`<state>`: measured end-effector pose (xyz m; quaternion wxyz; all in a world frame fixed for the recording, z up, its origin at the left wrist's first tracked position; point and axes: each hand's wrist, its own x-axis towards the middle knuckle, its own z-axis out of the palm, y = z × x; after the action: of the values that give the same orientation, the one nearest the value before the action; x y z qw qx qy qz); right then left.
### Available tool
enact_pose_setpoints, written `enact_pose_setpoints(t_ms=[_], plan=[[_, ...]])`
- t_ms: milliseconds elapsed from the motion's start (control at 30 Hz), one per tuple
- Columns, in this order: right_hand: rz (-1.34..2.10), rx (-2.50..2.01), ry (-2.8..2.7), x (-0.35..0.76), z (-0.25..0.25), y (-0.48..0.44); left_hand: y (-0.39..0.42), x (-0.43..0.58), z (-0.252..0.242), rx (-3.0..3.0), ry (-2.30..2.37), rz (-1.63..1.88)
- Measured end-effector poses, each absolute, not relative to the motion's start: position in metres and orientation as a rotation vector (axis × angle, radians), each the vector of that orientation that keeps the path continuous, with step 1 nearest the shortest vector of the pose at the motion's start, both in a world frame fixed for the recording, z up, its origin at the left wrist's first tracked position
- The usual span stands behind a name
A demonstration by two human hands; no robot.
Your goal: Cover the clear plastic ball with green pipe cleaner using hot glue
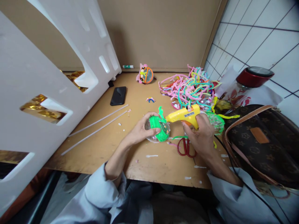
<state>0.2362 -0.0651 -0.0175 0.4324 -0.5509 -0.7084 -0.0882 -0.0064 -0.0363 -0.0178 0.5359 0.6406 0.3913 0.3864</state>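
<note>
My left hand (145,127) is closed around a clear round ball (165,128) that is partly covered with bright green pipe cleaner (155,123). A loose green end sticks up from the ball's top. In my right hand (201,133) is a yellow glue gun (183,116), its nozzle pointing left, close to the green strip; whether it touches cannot be made out. Below the gun lie red-handled scissors (186,148), their blades partly hidden. Another clear ball with green pipe cleaner (216,122) rests behind my right hand.
A tangled heap of pipe cleaners (187,87) lies at the back right, near a red-lidded jar (247,82) and a brown bag (263,140). Leftward are a black phone (118,95), two thin white sticks (98,128) and a white foam panel (70,37). A decorated ball (146,74) sits behind.
</note>
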Motion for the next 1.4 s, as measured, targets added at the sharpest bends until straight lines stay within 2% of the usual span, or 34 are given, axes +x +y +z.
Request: enact_pose_setpoints(t_ms=[1400], plan=[[-0.197, -1.332, -1.792, 0.2405, -0.0147, -0.0671, -0.0362, -0.0063, -0.0152, 1.563, 0.950, 0.925]])
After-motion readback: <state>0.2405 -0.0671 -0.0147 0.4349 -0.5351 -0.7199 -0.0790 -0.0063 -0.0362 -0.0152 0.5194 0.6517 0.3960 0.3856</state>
